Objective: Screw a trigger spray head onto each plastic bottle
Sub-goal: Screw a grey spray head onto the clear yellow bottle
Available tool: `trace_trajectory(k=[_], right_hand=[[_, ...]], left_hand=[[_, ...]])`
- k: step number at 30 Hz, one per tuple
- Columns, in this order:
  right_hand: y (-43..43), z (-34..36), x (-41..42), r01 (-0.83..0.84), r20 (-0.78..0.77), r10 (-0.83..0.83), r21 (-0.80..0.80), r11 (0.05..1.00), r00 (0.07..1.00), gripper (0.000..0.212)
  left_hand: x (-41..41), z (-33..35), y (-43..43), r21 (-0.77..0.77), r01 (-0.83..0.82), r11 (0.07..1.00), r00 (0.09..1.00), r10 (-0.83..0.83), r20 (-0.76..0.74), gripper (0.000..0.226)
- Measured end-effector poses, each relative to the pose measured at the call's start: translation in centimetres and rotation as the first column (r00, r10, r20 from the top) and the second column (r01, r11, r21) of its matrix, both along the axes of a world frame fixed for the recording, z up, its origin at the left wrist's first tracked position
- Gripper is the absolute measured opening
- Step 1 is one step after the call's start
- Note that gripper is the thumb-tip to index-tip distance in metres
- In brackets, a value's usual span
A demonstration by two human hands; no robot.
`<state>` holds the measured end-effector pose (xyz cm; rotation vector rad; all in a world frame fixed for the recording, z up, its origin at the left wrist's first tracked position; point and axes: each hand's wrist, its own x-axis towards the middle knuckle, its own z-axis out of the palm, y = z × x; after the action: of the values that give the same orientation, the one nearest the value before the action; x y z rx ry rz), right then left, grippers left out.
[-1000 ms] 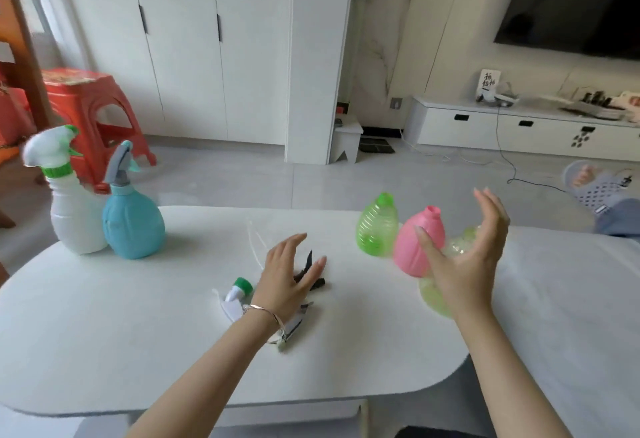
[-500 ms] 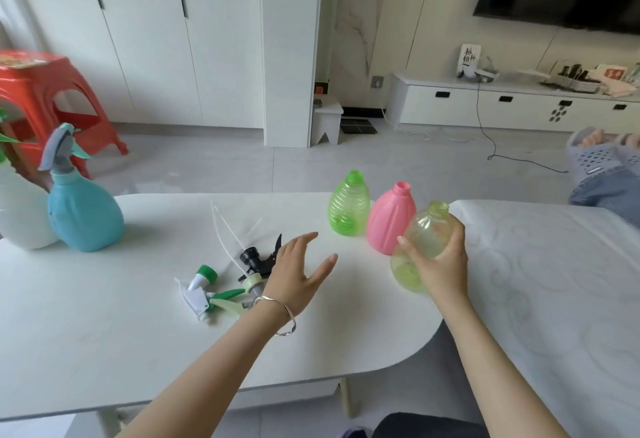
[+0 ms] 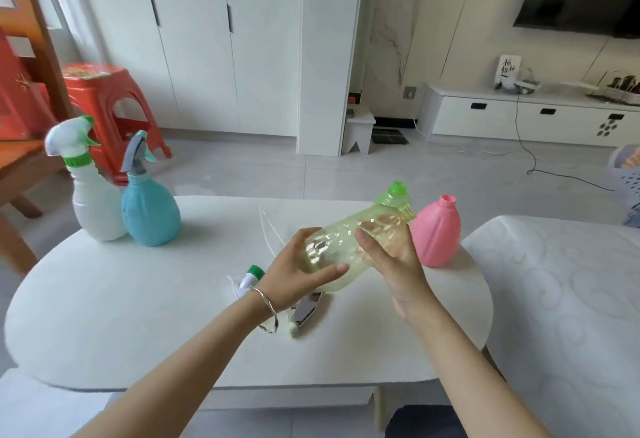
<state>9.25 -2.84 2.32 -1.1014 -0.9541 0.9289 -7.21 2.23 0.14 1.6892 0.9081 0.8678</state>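
Pale yellow-green transparent plastic bottle held tilted above the worktop, uncapped neck pointing up and to the right. Gripped at its base by the left hand, fingers curled around the bottom, and at its middle by the right hand, thumb laid across the near side. Behind the neck, a bright green ribbed bottle, mostly hidden, only its open top showing. Just right of that, a pink plastic bottle upright and uncapped. Beneath the left wrist, loose trigger spray heads on the worktop: a white one with a green collar and a pale one with a grey trigger, both partly covered by the hand and a thin silver bangle. Thin clear dip tubes lying beyond them. At far left, standing side by side, a white bottle with white-and-green sprayer and a blue bottle with grey sprayer, both already fitted.

White oval top, glossy. Pale tiled floor, white cupboards, red plastic stool, low white media unit under a dark screen, white patterned bedding at right.
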Motion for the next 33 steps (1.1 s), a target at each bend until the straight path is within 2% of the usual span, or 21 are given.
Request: trace_trajectory(k=[3,6,9,10,12,14,16,17,19,23,28,30,33], right_hand=[[0.8,-0.3,-1.7,-0.153,0.048,0.157,-0.074,0.985,0.986,0.054],[1.4,-1.1,-2.9,-0.152,0.090,0.165,-0.136,0.979,0.982,0.056],[1.9,-2.2,-3.9,-0.169,0.268,0.218,-0.193,0.967,0.938,0.051],[2.1,-2.6,-4.1,-0.197,0.369,0.267,-0.217,0.956,0.890,0.048],[2.3,-3.4,-4.5,-0.278,0.556,0.402,-0.297,0.914,0.728,0.049],[2.5,-4.2,-4.5,-0.333,0.672,0.527,-0.409,0.850,0.520,0.055],[2.5,-4.9,-4.4,-0.294,0.748,0.563,-0.483,0.825,0.352,0.055],[2.6,-5.1,-4.3,-0.268,0.773,0.557,-0.492,0.828,0.302,0.054],[2.6,-5.4,-4.2,-0.252,0.793,0.546,-0.489,0.835,0.269,0.052],[2.6,-5.7,-4.5,-0.247,0.817,0.519,-0.465,0.850,0.250,0.050],[2.7,-6.3,-5.6,-0.264,0.823,0.476,-0.406,0.875,0.312,0.036],[2.8,-6.0,-6.3,-0.269,0.778,0.454,-0.368,0.890,0.435,0.032],[3.2,-4.8,-6.6,-0.237,0.550,0.380,-0.315,0.919,0.744,0.014]], left_hand=[[-4.2,0.1,1.0,0.016,-0.039,0.999,0.999,0.040,-0.028,0.062],[-9.3,0.4,2.3,0.011,-0.149,0.989,0.987,0.149,-0.052,0.075],[-14.1,0.1,3.3,0.022,-0.275,0.961,0.957,0.276,-0.084,0.088],[-15.4,-0.2,3.4,0.023,-0.296,0.955,0.951,0.297,-0.090,0.087],[-17.0,-0.9,3.5,0.022,-0.315,0.949,0.943,0.316,-0.104,0.080],[-17.7,-1.2,3.6,0.019,-0.329,0.944,0.939,0.329,-0.098,0.071],[-17.8,-1.3,3.7,0.014,-0.338,0.941,0.937,0.338,-0.088,0.067],[-17.8,-1.4,3.8,0.015,-0.339,0.941,0.937,0.339,-0.087,0.066],[-17.7,-1.4,3.8,0.022,-0.341,0.940,0.937,0.341,-0.077,0.066],[-17.7,-1.8,4.0,0.000,-0.335,0.942,0.941,0.334,-0.060,0.079],[-17.7,-2.0,4.0,-0.030,-0.351,0.936,0.935,0.348,-0.068,0.078],[-17.9,-2.0,3.9,-0.038,-0.367,0.929,0.929,0.364,-0.071,0.076],[-18.4,-2.1,4.0,-0.030,-0.395,0.918,0.917,0.391,-0.083,0.088]])
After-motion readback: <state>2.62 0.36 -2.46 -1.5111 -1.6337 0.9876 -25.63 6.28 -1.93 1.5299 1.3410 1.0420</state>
